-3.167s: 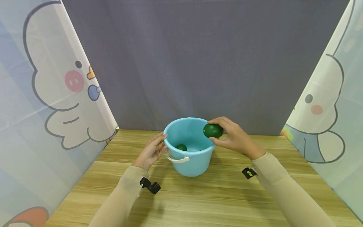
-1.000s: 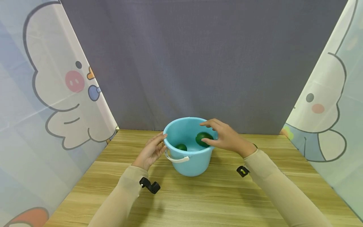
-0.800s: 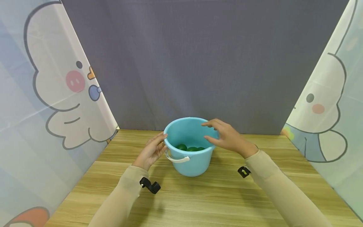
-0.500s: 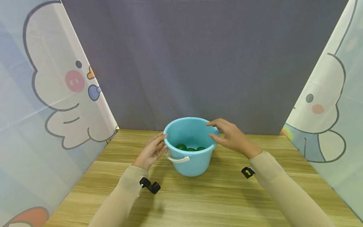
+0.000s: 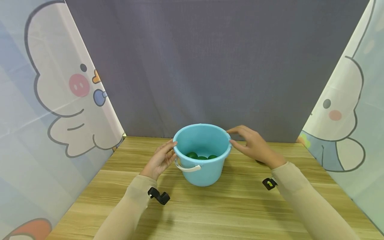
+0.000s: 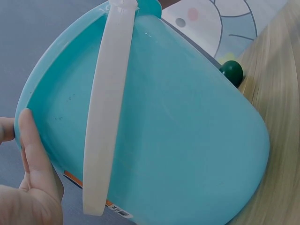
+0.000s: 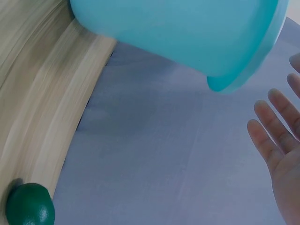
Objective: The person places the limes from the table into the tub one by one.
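Observation:
A light blue bucket [image 5: 202, 173] stands upright on the table, its white handle [image 5: 189, 169] hanging at the front. Three dark green, glossy, avocado-like fruits [image 5: 192, 155] lie at its bottom, partly hidden by the front wall. My left hand [image 5: 160, 160] holds the bucket's left rim between thumb and fingers; the left wrist view shows this grip too. At the right rim my right hand [image 5: 250, 143] has loosely spread fingers and holds nothing. In the right wrist view, its fingers [image 7: 267, 140] are apart from the bucket wall.
Another green fruit [image 7: 30, 206] lies on the wooden table [image 5: 210, 213] to the right of the bucket, mostly hidden behind my right wrist in the head view. A grey curtain [image 5: 198, 66] hangs behind, and cartoon-printed cloths [image 5: 60, 133] flank both sides.
My right hand has let go of a green avocado-like fruit, which dropped into the bucket, and has drawn back right to the rim. The left hand has kept its hold.

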Tool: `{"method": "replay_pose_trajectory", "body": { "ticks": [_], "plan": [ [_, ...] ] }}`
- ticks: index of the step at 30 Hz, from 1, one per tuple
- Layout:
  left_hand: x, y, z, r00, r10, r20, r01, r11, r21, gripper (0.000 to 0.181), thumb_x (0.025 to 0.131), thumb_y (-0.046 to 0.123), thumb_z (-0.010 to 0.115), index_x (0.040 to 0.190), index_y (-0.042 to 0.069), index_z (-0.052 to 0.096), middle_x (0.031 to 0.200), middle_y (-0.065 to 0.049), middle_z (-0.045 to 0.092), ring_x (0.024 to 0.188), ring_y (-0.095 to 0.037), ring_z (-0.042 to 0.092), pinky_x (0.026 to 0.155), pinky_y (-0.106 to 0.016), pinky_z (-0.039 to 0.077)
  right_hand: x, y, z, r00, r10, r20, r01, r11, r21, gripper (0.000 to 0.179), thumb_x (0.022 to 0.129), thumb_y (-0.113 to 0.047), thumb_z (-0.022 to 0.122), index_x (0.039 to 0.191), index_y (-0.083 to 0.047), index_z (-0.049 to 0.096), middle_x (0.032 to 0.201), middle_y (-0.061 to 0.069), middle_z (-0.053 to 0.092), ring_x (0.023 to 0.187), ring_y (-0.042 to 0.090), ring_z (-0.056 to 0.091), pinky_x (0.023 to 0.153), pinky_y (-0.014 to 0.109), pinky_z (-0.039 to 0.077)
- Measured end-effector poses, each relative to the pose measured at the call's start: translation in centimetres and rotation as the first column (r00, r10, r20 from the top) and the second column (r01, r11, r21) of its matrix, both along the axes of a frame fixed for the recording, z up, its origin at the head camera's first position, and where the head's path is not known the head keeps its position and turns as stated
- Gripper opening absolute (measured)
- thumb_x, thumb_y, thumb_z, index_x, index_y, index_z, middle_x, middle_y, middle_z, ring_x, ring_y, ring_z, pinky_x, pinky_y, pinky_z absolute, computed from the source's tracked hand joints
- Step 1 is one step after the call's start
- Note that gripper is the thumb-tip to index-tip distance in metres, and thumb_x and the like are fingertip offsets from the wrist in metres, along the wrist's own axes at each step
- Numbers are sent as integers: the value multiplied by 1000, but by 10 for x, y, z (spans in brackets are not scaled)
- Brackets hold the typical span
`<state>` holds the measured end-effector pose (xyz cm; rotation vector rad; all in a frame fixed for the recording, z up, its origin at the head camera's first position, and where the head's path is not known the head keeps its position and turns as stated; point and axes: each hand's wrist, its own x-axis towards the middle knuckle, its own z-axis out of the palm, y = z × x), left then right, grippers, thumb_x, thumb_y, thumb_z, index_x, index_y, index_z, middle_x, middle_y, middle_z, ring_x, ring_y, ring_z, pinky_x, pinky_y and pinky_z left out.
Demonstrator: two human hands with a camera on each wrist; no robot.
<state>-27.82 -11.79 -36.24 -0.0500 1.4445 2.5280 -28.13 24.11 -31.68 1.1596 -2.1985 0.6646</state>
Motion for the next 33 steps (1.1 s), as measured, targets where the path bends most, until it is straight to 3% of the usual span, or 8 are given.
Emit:
{"method": "replay_pose_trajectory", "body": {
  "ticks": [12, 33],
  "plan": [
    [1, -1, 0, 1000, 0, -2, 0, 1000, 6, 49, 102, 13, 61, 148, 9, 44, 110, -7, 57, 72, -5, 63, 61, -10, 57, 1, 23, -7, 998, -66, 2, 66, 998, 16, 37, 88, 0, 74, 124, -4, 64, 120, 7, 65, 109, 26, 62, 82, 45, 60],
    [0, -1, 0, 1000, -18, -19, 18, 1000, -1, 49, 103, 14, 60, 148, 8, 43, 105, -6, 58, 70, -4, 62, 60, -9, 57, 0, 46, -19, 993, -115, -10, 115, 993, 32, 38, 85, 2, 76, 121, -4, 66, 115, 9, 66, 104, 27, 63, 80, 49, 60]
  ]
}}
